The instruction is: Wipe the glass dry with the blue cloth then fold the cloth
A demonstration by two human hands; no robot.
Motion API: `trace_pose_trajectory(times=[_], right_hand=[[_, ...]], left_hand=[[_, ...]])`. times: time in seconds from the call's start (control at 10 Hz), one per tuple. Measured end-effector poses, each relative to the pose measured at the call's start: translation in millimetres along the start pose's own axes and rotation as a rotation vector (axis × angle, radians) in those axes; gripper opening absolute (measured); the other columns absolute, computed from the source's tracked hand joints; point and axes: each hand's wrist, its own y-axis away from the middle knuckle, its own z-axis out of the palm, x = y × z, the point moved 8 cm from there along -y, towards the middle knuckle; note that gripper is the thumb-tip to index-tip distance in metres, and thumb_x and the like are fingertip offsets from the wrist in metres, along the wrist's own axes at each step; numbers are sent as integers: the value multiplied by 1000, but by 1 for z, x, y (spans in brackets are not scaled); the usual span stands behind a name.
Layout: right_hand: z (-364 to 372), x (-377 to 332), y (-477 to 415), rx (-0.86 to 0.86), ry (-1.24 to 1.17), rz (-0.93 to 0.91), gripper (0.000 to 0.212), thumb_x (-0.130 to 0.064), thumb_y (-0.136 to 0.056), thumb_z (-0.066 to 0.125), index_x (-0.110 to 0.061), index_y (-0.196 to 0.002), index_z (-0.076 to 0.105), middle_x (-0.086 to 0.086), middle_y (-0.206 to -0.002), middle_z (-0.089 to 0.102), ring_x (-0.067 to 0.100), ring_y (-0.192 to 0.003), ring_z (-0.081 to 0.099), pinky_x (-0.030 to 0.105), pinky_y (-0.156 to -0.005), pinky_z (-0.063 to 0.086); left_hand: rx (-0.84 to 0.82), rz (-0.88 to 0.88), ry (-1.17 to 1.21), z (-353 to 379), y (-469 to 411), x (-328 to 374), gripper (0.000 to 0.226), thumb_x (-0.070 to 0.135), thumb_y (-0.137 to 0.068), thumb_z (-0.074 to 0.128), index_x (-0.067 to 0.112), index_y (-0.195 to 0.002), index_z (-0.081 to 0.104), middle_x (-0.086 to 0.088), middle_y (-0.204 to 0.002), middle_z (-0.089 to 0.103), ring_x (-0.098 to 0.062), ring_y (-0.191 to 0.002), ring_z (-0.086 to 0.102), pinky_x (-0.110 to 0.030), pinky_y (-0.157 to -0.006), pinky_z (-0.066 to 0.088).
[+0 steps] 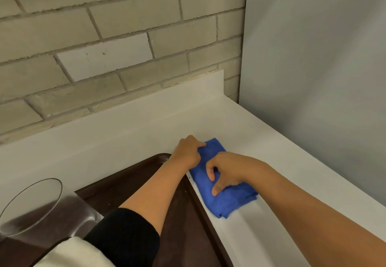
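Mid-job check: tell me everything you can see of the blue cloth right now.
The blue cloth looks like soft terry fabric, bright blue, folded into a thick, roughly rectangular pad with layered edges showing at its near end. It lies flat on the white counter, just right of the brown tray. The left hand presses its far end; the right hand presses fingers into its middle.

A: Blue cloth (224,191)?
B: Folded, flat on the white surface (261,141), just beside the brown tray (125,183). Left hand (189,150) pinches its far end; right hand (229,169) presses the middle.
A: Glass (31,206)?
B: On the tray, lower left.
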Motion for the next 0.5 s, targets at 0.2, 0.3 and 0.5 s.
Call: trace_pose_trajectory(times=[0.2, 0.3, 0.5], right_hand=[[5, -1, 7, -47, 72, 43, 29, -28, -70, 74, -20, -84, 50, 1, -96, 47, 20, -83, 50, 31, -74, 42], [10, -1, 10, -63, 78, 63, 29, -28, -70, 74, -20, -83, 50, 1, -97, 49, 21, -85, 51, 33, -78, 44], [-1, 7, 29, 151, -110, 58, 18, -23, -77, 67, -20, -95, 65, -11, -86, 60, 8, -82, 55, 23, -82, 46]], left_hand=[[-24, 1, -34, 9, 3, -1, 50, -2, -90, 39, 19, -136, 41, -14, -136, 40, -29, -119, 45, -29, -98, 37], [-25, 18, -26, 12, 9, -1, 50, 0, -91, 38, 18, -137, 38, -13, -137, 37, -28, -121, 41, -29, -101, 35], [71, 81, 106, -6, 33, -6, 52, 1, -91, 36, 19, -140, 32, -6, -150, 21, -20, -134, 25, -16, -96, 23]])
